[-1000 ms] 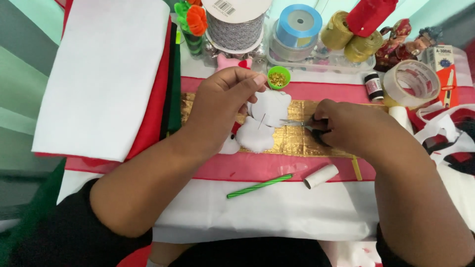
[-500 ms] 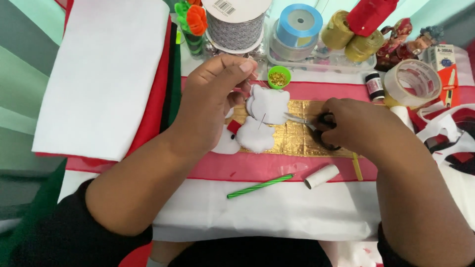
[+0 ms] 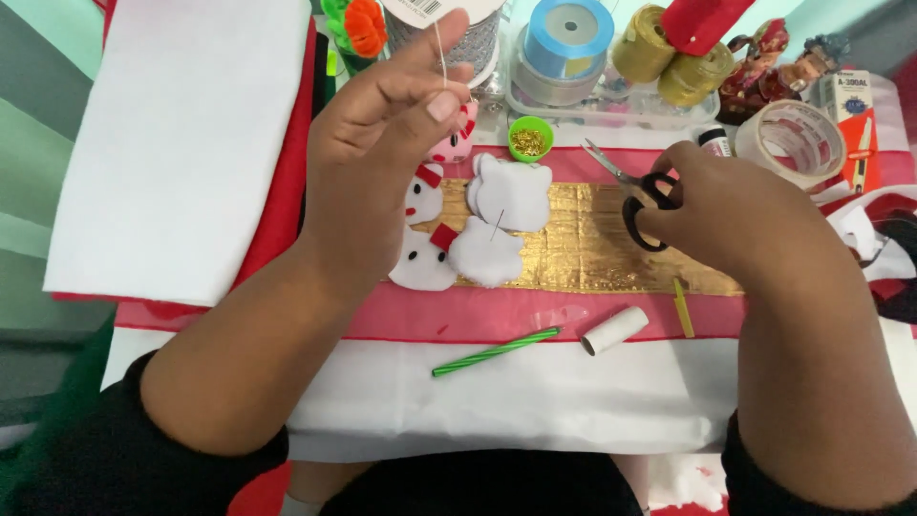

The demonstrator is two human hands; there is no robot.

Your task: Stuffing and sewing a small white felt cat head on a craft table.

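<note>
Red cone (image 3: 705, 21), top cut off

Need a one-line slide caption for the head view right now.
Left hand lifts a thread above white felt shapes; right hand holds scissors.

We see the scene in bright, even, soft light from above. Shadows are faint, only a thin dark edge under the left hand (image 3: 382, 162) and the right hand (image 3: 735, 210). The gold foil strip (image 3: 592, 239) gives a mild sheen. The centre is sharp; the near sleeves and corners look slightly soft.
</note>
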